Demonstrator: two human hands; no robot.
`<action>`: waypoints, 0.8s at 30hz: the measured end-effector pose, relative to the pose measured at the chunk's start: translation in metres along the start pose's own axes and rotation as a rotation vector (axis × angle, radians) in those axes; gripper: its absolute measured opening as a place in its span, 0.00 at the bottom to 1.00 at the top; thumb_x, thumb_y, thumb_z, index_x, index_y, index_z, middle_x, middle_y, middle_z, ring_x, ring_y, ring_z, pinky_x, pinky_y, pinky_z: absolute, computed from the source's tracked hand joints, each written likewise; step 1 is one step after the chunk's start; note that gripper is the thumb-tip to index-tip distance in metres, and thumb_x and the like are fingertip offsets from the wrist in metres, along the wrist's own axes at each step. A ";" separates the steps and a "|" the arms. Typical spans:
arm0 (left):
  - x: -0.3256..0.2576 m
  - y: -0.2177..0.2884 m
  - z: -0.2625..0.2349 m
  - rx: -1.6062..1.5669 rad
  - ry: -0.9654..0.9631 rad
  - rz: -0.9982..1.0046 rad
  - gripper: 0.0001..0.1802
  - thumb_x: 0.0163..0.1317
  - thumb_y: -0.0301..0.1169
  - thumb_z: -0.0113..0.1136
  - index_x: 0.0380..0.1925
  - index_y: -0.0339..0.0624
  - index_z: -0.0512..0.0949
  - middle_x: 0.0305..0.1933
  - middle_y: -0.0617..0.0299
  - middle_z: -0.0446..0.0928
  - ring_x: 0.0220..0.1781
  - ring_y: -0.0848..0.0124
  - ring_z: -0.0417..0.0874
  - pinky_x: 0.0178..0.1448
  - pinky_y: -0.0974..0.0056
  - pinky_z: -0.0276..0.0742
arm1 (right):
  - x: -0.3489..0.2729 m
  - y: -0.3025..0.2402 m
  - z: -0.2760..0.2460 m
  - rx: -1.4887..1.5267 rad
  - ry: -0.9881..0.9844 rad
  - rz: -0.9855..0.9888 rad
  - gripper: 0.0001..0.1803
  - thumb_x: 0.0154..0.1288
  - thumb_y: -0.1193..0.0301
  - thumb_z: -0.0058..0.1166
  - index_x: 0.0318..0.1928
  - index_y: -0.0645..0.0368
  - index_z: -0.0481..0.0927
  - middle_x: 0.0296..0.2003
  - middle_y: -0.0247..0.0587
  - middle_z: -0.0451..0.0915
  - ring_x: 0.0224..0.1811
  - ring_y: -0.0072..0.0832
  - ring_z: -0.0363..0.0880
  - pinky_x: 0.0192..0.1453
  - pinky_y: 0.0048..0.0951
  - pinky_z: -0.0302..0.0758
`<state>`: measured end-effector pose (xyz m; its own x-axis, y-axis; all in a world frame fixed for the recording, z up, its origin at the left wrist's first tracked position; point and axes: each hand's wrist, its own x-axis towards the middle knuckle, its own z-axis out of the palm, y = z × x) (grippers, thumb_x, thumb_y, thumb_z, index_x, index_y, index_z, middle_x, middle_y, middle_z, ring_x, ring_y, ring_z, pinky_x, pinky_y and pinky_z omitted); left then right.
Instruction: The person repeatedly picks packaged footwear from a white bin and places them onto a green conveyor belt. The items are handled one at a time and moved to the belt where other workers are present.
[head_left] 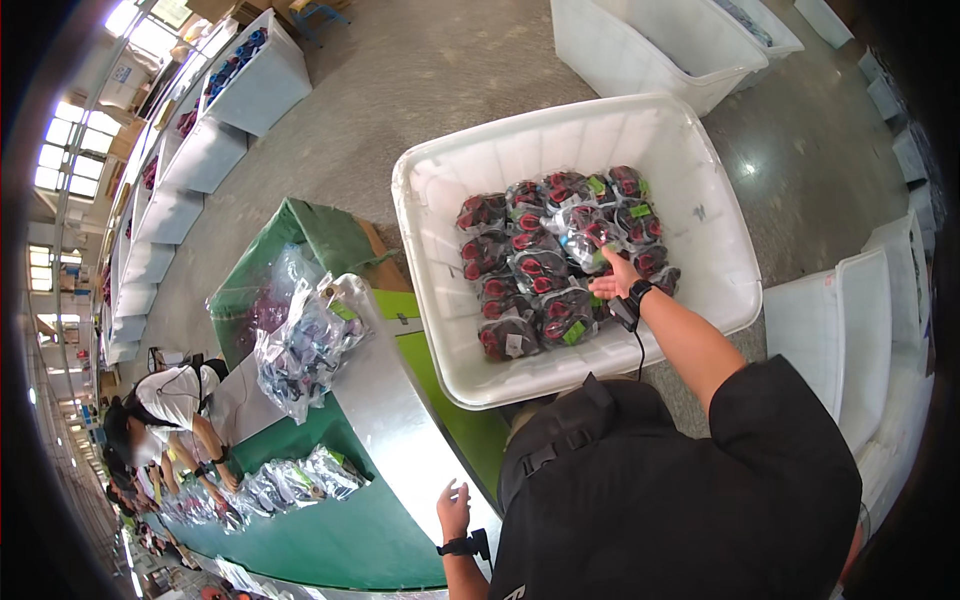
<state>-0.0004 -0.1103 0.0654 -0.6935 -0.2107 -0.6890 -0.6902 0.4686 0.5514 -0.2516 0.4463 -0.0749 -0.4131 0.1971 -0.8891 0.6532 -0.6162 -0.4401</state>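
I see my right hand (613, 280) stretched out over the big white bin (720, 240), fingers spread and palm open, holding nothing. Directly under and just beyond its fingertips lie the bagged dark red-and-black items (540, 270), packed in rows on the bin floor; the nearest clear bag (585, 235) sits right at the fingertips, though I cannot tell whether the skin actually touches it. A dark wrist strap with a cord (632, 305) sits just behind the hand.

My left hand (452, 508) hangs low, well apart from the bin, fingers loosely splayed and empty, hovering over the metal edge of the green conveyor table (330, 530). Beyond that hand, further up the table, rests a heap of clear bags (300, 350), and a seated person in a white shirt (170, 395) works at more bags beside the belt.
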 end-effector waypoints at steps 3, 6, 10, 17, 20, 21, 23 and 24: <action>-0.004 -0.022 -0.003 -0.082 0.043 -0.063 0.25 0.66 0.35 0.61 0.59 0.30 0.72 0.38 0.51 0.82 0.35 0.68 0.86 0.31 0.68 0.81 | 0.008 0.027 0.010 -0.216 -0.038 0.005 0.40 0.64 0.48 0.59 0.65 0.63 0.65 0.50 0.61 0.77 0.40 0.47 0.86 0.33 0.44 0.83; -0.007 -0.043 -0.007 -0.138 0.063 -0.137 0.27 0.66 0.38 0.62 0.59 0.30 0.73 0.41 0.49 0.82 0.37 0.67 0.86 0.33 0.67 0.82 | 0.004 0.061 0.006 -0.283 -0.189 -0.001 0.29 0.68 0.54 0.58 0.57 0.63 0.71 0.44 0.53 0.81 0.36 0.40 0.85 0.31 0.37 0.83; -0.011 -0.074 -0.011 -0.225 0.108 -0.187 0.28 0.65 0.41 0.65 0.59 0.33 0.74 0.42 0.48 0.82 0.37 0.67 0.86 0.34 0.66 0.81 | -0.006 0.096 -0.016 -0.503 -0.193 0.036 0.18 0.69 0.60 0.59 0.50 0.59 0.75 0.38 0.45 0.82 0.32 0.33 0.84 0.28 0.32 0.82; 0.019 -0.118 -0.047 -0.079 0.269 -0.103 0.31 0.59 0.47 0.69 0.53 0.34 0.79 0.37 0.51 0.85 0.38 0.65 0.84 0.45 0.63 0.80 | -0.007 0.115 -0.074 -0.678 0.040 0.104 0.16 0.66 0.61 0.57 0.49 0.53 0.74 0.34 0.42 0.80 0.26 0.33 0.83 0.24 0.33 0.80; 0.037 -0.128 -0.084 -0.014 0.402 -0.065 0.26 0.59 0.43 0.69 0.50 0.34 0.80 0.39 0.50 0.86 0.40 0.62 0.86 0.46 0.62 0.80 | -0.013 0.112 -0.082 -0.692 0.082 0.083 0.15 0.66 0.62 0.56 0.49 0.53 0.74 0.34 0.42 0.80 0.27 0.33 0.83 0.26 0.36 0.81; 0.045 -0.135 -0.098 0.001 0.443 -0.031 0.23 0.61 0.39 0.68 0.49 0.33 0.81 0.40 0.50 0.86 0.41 0.63 0.86 0.47 0.62 0.80 | -0.016 0.114 -0.080 -0.661 0.029 0.079 0.14 0.66 0.62 0.56 0.49 0.53 0.74 0.34 0.41 0.80 0.27 0.33 0.83 0.26 0.35 0.80; 0.063 -0.144 -0.128 -0.071 0.508 -0.019 0.26 0.59 0.43 0.69 0.49 0.34 0.80 0.40 0.49 0.85 0.43 0.59 0.86 0.49 0.59 0.81 | -0.024 0.115 -0.072 -0.644 0.041 0.042 0.14 0.66 0.63 0.56 0.48 0.53 0.74 0.33 0.39 0.80 0.27 0.33 0.82 0.25 0.35 0.80; 0.074 -0.149 -0.144 -0.067 0.530 -0.033 0.25 0.59 0.43 0.69 0.48 0.34 0.81 0.43 0.48 0.84 0.46 0.57 0.86 0.51 0.57 0.80 | -0.027 0.117 -0.067 -0.627 0.034 0.032 0.13 0.67 0.63 0.55 0.48 0.54 0.74 0.31 0.38 0.79 0.26 0.32 0.82 0.25 0.34 0.79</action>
<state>0.0215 -0.3190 0.0002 -0.6688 -0.6366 -0.3840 -0.7128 0.4023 0.5745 -0.1219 0.4201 -0.1104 -0.3737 0.2165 -0.9019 0.9170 -0.0596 -0.3943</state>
